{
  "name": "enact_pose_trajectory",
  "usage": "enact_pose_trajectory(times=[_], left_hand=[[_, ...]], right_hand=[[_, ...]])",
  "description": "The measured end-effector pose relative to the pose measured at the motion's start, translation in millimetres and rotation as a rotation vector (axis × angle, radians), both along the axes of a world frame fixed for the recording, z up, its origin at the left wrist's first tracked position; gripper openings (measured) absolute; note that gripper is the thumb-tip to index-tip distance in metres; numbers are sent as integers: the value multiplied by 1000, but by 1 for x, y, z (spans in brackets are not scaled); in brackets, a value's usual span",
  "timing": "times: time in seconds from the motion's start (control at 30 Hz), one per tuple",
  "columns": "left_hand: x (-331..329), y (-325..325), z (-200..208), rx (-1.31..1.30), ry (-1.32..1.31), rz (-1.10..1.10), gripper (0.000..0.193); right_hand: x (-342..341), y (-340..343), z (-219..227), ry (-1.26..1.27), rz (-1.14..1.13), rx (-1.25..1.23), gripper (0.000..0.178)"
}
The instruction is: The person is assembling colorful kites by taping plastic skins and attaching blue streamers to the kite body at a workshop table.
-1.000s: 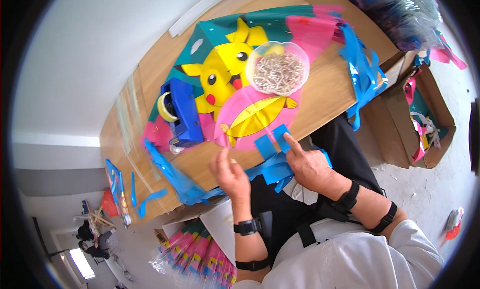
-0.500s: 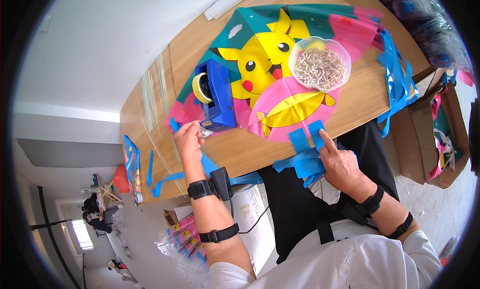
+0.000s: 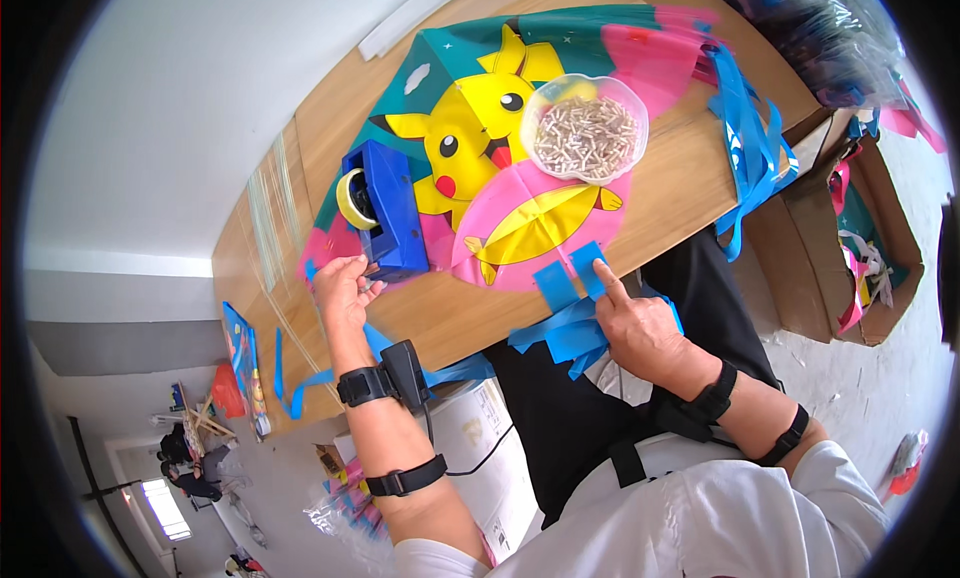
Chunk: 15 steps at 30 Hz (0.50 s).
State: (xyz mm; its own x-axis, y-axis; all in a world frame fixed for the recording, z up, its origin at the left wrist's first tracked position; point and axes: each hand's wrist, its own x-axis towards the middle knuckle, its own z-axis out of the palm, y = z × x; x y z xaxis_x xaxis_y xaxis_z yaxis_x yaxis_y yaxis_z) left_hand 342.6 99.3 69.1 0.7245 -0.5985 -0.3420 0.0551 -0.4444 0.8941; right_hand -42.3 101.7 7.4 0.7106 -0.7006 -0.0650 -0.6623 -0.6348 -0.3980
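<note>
A kite sheet [image 3: 440, 58] in teal and pink, printed with a big yellow cartoon animal, lies across the wooden table. On its left part stands a blue tape dispenser [image 3: 398, 213] with a pale yellow roll. My left hand [image 3: 345, 286] is at the dispenser's near end, finger and thumb pinched on what looks like the end of clear tape [image 3: 366, 244]. At the sheet's near edge, my right hand [image 3: 640, 323] rests its outstretched index finger on a short blue strip [image 3: 587, 262]. Another blue strip [image 3: 553, 283] lies beside it. More blue strips [image 3: 555, 330] hang below; my right hand's other fingers are partly hidden.
A clear bowl of small whitish tubes [image 3: 590, 138] sits on the kite's right half. Blue ribbons [image 3: 745, 148] droop over the table's right edge. Thin clear rods [image 3: 270, 213] lie at left. A cardboard box [image 3: 790, 268] stands on the floor at right.
The whole view has shifted, so the table and things appear farther left. My left fingers have moved slightly at the dispenser's end. My right index finger stays on the blue strip.
</note>
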Motion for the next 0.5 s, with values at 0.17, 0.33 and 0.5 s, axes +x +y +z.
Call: enact_pose_trajectory(times=[0.17,0.33,0.5], left_hand=[[3,2,-3,-43,22,-49,5],[-7,11,-4,-195,112,-40,6],[-3,25,-10,-373,231,-104,6]], right_hand=[[0,1,-1,-4,-4,7,13],[0,1,-2,-16,-12,11,13],[1,1,-2,-20,-9,-2,14]])
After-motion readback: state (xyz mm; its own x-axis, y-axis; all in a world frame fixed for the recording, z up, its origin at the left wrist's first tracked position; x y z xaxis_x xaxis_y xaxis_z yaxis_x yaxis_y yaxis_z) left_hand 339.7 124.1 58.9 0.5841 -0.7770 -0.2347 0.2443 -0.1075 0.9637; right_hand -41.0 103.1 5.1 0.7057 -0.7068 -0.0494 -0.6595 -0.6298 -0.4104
